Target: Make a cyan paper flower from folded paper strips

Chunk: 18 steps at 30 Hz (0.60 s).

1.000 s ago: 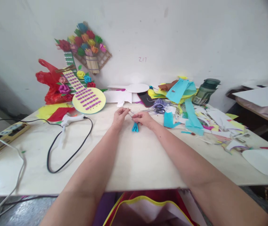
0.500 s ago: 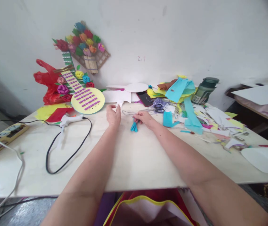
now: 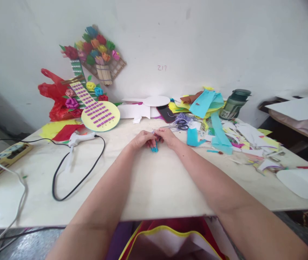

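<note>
A small bunch of gathered blue crepe paper (image 3: 154, 148) hangs below my fingers, just above the table or touching it; I cannot tell which. My right hand (image 3: 165, 136) pinches its top, with the fingertips closed. Close against it, my left hand (image 3: 143, 139) is also closed, its fingertips meeting the right ones at the top of the bunch. A thin greyish thread runs there between the fingers, mostly hidden by them. Behind my right hand lie dark-handled scissors (image 3: 182, 125) and a tangle of purple yarn (image 3: 183, 117).
A white glue gun (image 3: 82, 138) with a looped black cord lies left, near a power strip (image 3: 6, 159). Behind stand a yellow paper guitar (image 3: 101, 116) and paper flowers (image 3: 96, 45). Blue crepe strips (image 3: 220, 135), paper scraps (image 3: 251, 133) and a green bottle (image 3: 234, 104) are right.
My left hand has moved right and nearer, from beside the white paper piece to the blue bunch. The thread loop between the hands has drawn in. My right hand has stayed put.
</note>
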{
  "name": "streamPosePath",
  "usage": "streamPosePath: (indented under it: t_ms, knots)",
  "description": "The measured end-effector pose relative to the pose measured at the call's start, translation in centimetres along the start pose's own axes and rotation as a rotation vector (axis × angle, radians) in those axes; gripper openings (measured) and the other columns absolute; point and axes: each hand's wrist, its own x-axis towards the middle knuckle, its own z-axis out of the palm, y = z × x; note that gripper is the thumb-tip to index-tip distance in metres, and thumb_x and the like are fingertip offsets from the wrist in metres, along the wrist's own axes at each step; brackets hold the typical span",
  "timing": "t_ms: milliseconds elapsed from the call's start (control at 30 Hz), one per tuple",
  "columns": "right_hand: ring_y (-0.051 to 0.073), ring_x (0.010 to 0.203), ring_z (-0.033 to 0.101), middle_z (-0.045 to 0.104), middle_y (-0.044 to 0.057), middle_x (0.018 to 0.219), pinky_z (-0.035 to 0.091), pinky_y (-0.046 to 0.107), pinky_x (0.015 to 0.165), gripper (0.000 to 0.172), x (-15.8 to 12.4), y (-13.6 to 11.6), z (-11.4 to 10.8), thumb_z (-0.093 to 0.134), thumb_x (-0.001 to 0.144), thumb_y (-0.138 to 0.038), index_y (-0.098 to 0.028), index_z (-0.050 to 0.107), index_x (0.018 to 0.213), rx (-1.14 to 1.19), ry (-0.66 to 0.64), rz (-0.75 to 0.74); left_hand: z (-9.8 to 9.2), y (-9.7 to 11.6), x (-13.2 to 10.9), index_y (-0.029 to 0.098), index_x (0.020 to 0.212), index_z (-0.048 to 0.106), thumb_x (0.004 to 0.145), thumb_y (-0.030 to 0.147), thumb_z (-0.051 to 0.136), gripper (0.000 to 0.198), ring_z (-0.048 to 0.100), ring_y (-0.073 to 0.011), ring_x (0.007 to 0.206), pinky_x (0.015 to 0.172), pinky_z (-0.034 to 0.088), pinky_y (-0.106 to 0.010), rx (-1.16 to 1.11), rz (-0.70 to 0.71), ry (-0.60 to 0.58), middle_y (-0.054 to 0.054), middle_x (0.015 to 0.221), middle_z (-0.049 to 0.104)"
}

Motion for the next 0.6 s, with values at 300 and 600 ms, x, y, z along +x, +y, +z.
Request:
streamPosePath:
  t_ms: [300,600]
  knots:
    - [0.006,0.038,0.045,0.053,-0.002,0.045,0.026,0.017,0.035,0.024,0.1,0.0,0.0,0.061,0.071,-0.034,-0.014,0.054,0.058,0.005,-0.003,0.014,-1.0,-2.2,1.2,0.014,0.057,0.066,0.060,0.028,0.056,0.016,0.060,-0.0193,0.076,0.075,0.047,-0.031,-0.054,0.064,0.391,-0.007,0.073,0.068]
    - [0.006,0.038,0.045,0.052,-0.003,0.044,0.025,0.017,0.035,0.020,0.0,-0.1,0.0,0.054,0.076,-0.026,-0.014,0.054,0.060,0.016,-0.021,0.022,-1.3,-2.6,1.4,0.016,0.081,0.071,0.061,0.027,0.060,0.025,0.057,-0.0242,0.099,0.094,0.036,-0.036,0.061,0.122,0.325,-0.008,0.102,0.066]
